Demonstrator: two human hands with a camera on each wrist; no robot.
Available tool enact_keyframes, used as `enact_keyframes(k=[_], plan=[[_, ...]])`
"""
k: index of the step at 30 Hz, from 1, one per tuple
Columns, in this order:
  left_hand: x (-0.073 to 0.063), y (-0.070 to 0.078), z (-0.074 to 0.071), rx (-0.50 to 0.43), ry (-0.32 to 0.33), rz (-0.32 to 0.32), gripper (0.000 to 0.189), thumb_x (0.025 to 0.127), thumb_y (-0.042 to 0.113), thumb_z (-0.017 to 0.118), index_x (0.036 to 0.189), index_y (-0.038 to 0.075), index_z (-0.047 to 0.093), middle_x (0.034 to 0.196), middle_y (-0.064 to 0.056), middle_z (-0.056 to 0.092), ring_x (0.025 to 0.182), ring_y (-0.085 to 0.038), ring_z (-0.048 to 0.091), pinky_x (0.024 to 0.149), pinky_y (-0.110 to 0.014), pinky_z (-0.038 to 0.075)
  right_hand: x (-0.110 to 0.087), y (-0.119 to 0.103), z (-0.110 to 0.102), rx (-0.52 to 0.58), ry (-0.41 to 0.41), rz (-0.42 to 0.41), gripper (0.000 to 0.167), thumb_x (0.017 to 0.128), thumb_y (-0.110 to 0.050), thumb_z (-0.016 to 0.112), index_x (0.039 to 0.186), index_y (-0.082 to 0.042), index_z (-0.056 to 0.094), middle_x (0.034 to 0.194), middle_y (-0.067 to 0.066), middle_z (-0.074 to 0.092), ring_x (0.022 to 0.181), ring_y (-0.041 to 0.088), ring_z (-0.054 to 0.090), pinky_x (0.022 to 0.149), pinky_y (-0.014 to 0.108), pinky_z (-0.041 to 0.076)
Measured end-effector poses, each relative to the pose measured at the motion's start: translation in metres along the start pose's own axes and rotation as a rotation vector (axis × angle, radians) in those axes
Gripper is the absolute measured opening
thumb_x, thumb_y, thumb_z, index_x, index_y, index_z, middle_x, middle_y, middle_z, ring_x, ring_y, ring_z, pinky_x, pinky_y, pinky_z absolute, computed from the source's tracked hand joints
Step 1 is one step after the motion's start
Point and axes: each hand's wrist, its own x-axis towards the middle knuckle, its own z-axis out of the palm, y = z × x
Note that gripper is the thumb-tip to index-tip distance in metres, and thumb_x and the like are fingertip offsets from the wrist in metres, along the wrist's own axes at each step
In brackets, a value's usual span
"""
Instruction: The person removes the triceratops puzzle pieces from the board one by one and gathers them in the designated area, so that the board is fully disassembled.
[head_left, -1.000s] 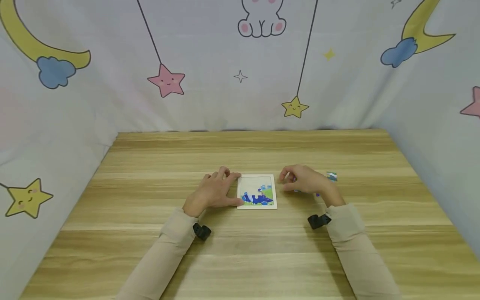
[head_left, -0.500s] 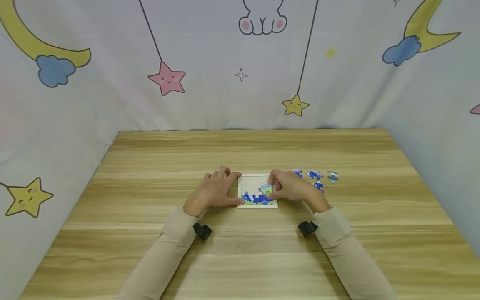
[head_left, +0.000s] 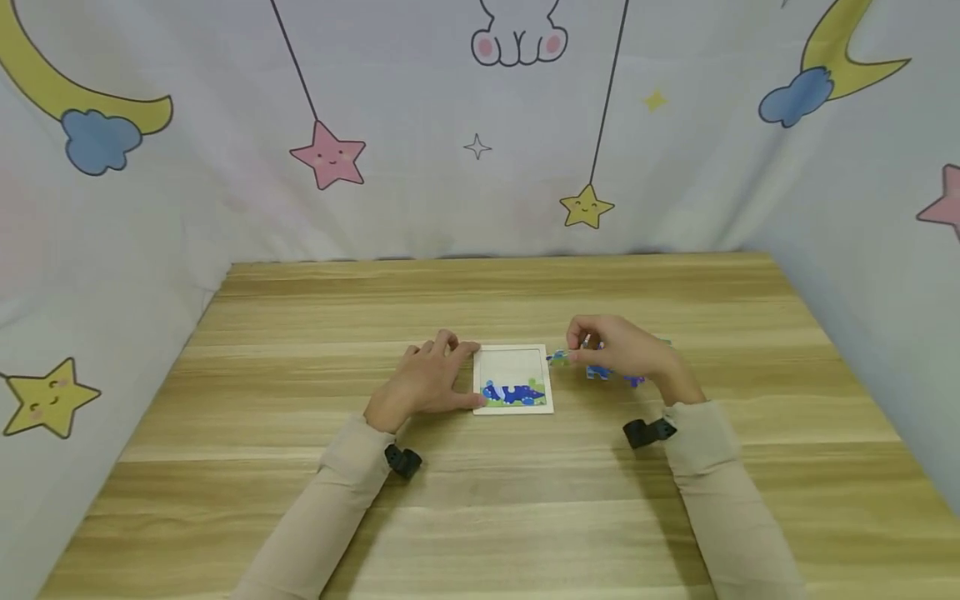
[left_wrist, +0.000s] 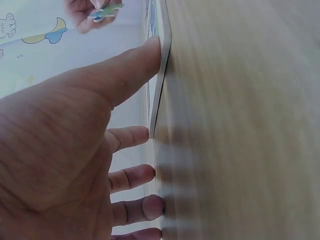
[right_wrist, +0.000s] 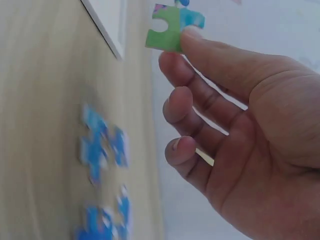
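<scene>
Now that your right hand [head_left: 618, 346], pinching the green-and-blue jigsaw piece [right_wrist: 172, 30], has drawn it off the white square tray [head_left: 510, 365] to just right of it, only the mostly blue near row [head_left: 527, 394] appears assembled, your spread left hand [head_left: 427, 379] touching the tray's left edge.

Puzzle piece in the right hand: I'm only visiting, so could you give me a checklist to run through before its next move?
1. Grip of the right hand on the puzzle piece: ok, pinched by thumb and finger.
2. Left hand on the frame: ok, touching its left side.
3. Room inside the frame: ok, upper part bare.
4. Puzzle piece over the frame: not ok, held near its right edge.
5. Puzzle piece turned to fit: cannot tell.
</scene>
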Motion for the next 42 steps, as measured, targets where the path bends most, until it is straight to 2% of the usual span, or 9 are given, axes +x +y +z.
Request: enact_keyframes(k=[5, 9, 13, 19, 25, 31, 36, 42], plan=[[0.000, 0.001, 0.000, -0.009, 0.000, 0.009, 0.084, 0.087, 0.062, 0.067, 0.154, 0.020, 0.038, 0.138, -0.014, 0.040, 0.115, -0.033, 0.052, 0.099, -0.056, 0.037, -0.025, 0.016, -0.029, 0.042, 0.056, 0.087, 0.012, 0.098, -0.019, 0.067, 0.096, -0.008, 0.061, 0.088, 0.007, 0.062, 0.077, 0.026, 0.058, 0.066, 0.033, 0.048], [0.000, 0.001, 0.000, -0.015, 0.001, 0.013, 0.084, 0.087, 0.062, 0.066, 0.154, 0.019, 0.038, 0.139, -0.015, 0.040, 0.116, -0.033, 0.052, 0.099, -0.057, 0.037, -0.044, 0.030, -0.047, 0.016, 0.076, 0.146, 0.012, 0.098, -0.017, 0.067, 0.097, -0.005, 0.062, 0.090, 0.008, 0.064, 0.081, 0.025, 0.060, 0.069, 0.032, 0.048], [0.000, 0.000, -0.001, -0.015, 0.013, 0.020, 0.084, 0.088, 0.062, 0.066, 0.154, 0.019, 0.038, 0.139, -0.015, 0.040, 0.114, -0.034, 0.052, 0.098, -0.057, 0.037, -0.059, 0.043, -0.058, -0.017, 0.064, 0.196, 0.010, 0.095, -0.008, 0.069, 0.096, 0.000, 0.064, 0.087, 0.007, 0.066, 0.077, 0.016, 0.059, 0.069, 0.028, 0.048], [-0.001, -0.001, -0.001, -0.016, 0.020, 0.035, 0.083, 0.088, 0.062, 0.066, 0.153, 0.019, 0.039, 0.138, -0.016, 0.041, 0.110, -0.033, 0.053, 0.093, -0.053, 0.040, -0.071, 0.056, -0.065, -0.033, 0.018, 0.265, 0.009, 0.092, -0.004, 0.071, 0.092, 0.002, 0.064, 0.082, 0.005, 0.065, 0.073, 0.015, 0.057, 0.068, 0.027, 0.047], [0.000, -0.001, -0.001, -0.019, 0.022, 0.031, 0.083, 0.088, 0.062, 0.066, 0.153, 0.018, 0.038, 0.138, -0.016, 0.041, 0.111, -0.033, 0.053, 0.095, -0.054, 0.039, -0.074, 0.067, -0.068, -0.056, -0.015, 0.296, 0.011, 0.092, -0.007, 0.071, 0.091, 0.002, 0.064, 0.082, 0.002, 0.063, 0.073, 0.011, 0.054, 0.069, 0.025, 0.045], [0.000, 0.000, -0.001, -0.027, 0.013, 0.033, 0.084, 0.088, 0.062, 0.066, 0.154, 0.018, 0.038, 0.139, -0.016, 0.041, 0.112, -0.033, 0.053, 0.095, -0.053, 0.039, -0.078, 0.070, -0.069, -0.075, -0.014, 0.335, 0.014, 0.094, -0.011, 0.070, 0.094, 0.001, 0.064, 0.083, 0.001, 0.061, 0.074, 0.011, 0.051, 0.069, 0.026, 0.042], [0.000, 0.000, -0.001, -0.026, 0.009, 0.022, 0.084, 0.088, 0.062, 0.066, 0.154, 0.019, 0.038, 0.139, -0.015, 0.040, 0.114, -0.033, 0.052, 0.097, -0.054, 0.038, -0.072, 0.056, -0.067, -0.157, 0.050, 0.280, 0.008, 0.096, -0.008, 0.064, 0.097, -0.001, 0.063, 0.084, 0.005, 0.061, 0.075, 0.016, 0.052, 0.067, 0.031, 0.043], [0.001, -0.001, -0.001, -0.016, 0.007, 0.018, 0.083, 0.088, 0.062, 0.066, 0.154, 0.019, 0.038, 0.139, -0.015, 0.040, 0.115, -0.033, 0.052, 0.099, -0.056, 0.037, -0.046, 0.032, -0.051, -0.176, 0.082, 0.183, 0.012, 0.101, -0.011, 0.059, 0.108, -0.001, 0.062, 0.083, 0.010, 0.061, 0.069, 0.020, 0.054, 0.061, 0.031, 0.043]])
